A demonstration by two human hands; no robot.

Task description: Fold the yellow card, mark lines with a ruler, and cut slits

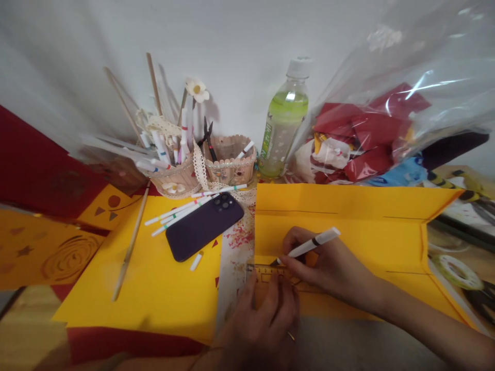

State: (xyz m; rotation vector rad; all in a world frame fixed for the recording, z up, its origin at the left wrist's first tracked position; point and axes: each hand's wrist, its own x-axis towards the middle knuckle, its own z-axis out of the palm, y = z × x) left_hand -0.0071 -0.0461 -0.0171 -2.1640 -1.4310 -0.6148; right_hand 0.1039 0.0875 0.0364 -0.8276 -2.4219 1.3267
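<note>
The person's right hand (pixel 332 263) closes thumb and fingers around a white marker (pixel 327 236), its dark tip down at the edge of a clear ruler (pixel 265 269), while the left hand (pixel 266 309) spreads its fingers over that ruler, pressing rather than gripping it. The ruler lies on a yellow sheet (pixel 359 237) beneath both hands; the left fingers cover part of its markings, and its far end disappears under the right hand. The right forearm masks some of the sheet and is cut off by the frame, as is the left. A small gold-colored item beside the left hand is too blurred to identify. Right of the hands, a roll of tape (pixel 458 271) sits near dark objects cropped at the edge.

Beyond the left hand stand two wooden baskets. The left basket (pixel 178 183) is crowded with markers and lace; the bases of the sticks and the white flower (pixel 198 90) rising behind it are hidden. The right basket (pixel 232 167) holds dark-jawed pliers (pixel 209 141) and a marker. Straight ahead of the hands, a capped bottle (pixel 284 123) contains green liquid. Beyond the right hand, glare on a clear plastic bag (pixel 425 56) obscures crumpled red, white and blue contents.
</note>
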